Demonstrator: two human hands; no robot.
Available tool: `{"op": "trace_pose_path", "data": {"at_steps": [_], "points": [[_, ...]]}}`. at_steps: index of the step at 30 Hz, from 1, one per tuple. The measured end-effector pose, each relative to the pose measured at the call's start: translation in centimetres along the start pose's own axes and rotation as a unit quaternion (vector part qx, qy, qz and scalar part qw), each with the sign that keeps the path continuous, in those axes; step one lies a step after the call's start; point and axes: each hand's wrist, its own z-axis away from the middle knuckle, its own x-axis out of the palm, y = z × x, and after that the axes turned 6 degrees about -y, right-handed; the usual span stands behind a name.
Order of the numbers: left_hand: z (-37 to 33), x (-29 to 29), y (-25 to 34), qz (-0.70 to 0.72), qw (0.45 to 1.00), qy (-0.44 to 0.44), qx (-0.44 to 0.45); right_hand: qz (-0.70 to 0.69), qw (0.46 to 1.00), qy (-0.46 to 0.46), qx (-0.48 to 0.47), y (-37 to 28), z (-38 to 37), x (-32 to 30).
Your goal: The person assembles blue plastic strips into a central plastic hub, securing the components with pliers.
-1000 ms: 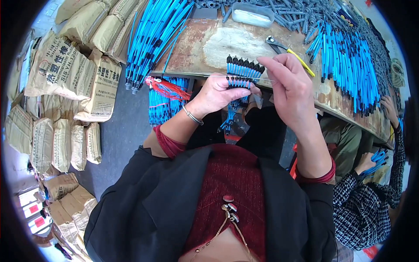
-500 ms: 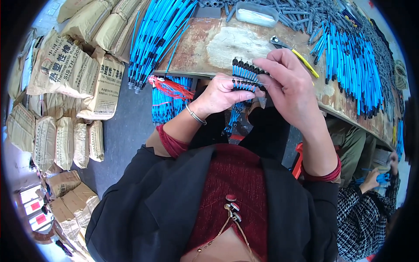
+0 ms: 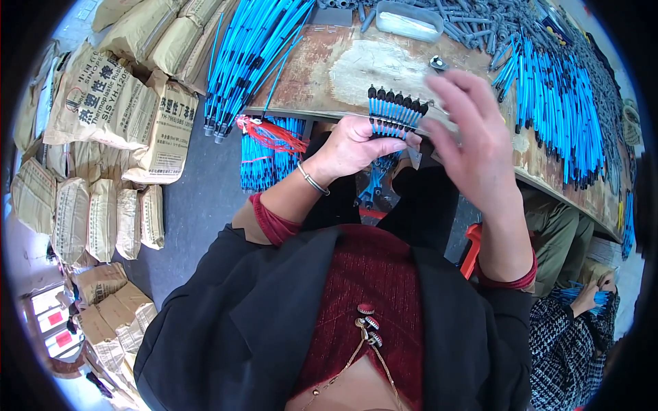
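My left hand (image 3: pixel 360 145) is closed around a row of thin blue tubes (image 3: pixel 394 113) with black tips, lined up side by side in front of the table edge. A narrow dark band crosses the tubes just above my fingers; its details are too small to tell. Apart from the row, to its right, my right hand (image 3: pixel 480 133) is raised, its fingers stretched and spread, blurred by motion. Beyond it the head of a pair of pliers (image 3: pixel 437 63) shows on the table; its handles are hidden behind the hand.
Bundles of blue tubes (image 3: pixel 250 58) lie at the table's left, more (image 3: pixel 558 109) at its right. A clear plastic box (image 3: pixel 409 26) and grey plastic parts (image 3: pixel 473 27) are at the back. Paper sacks (image 3: pixel 103 96) stand left. A co-worker's hand (image 3: pixel 588 299) is at lower right.
My right hand has left the tube row and moved right, its fingers opening out, and now covers the pliers' yellow handles. The left hand keeps its grip nearly in place.
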Motion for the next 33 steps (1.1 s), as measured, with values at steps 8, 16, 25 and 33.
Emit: {"op": "trace_pose_path", "data": {"at_steps": [8,16,25,33], "points": [[-0.3,-0.2,0.4,-0.09,0.995,-0.037,-0.003,0.025,0.997,-0.064,0.036,1.1,0.6,-0.8],[-4.1,-2.6,6.5,0.116,0.992,0.041,-0.029,-0.087,0.978,0.065,0.176,4.9,-0.4,-2.6],[-0.6,-3.0,8.6,-0.384,0.922,-0.044,0.037,0.051,0.99,0.028,0.132,13.1,-5.1,0.3],[3.4,-1.5,2.0,-0.339,0.89,-0.162,0.26,0.228,0.923,-0.266,0.161,17.2,-15.3,5.6]]}}
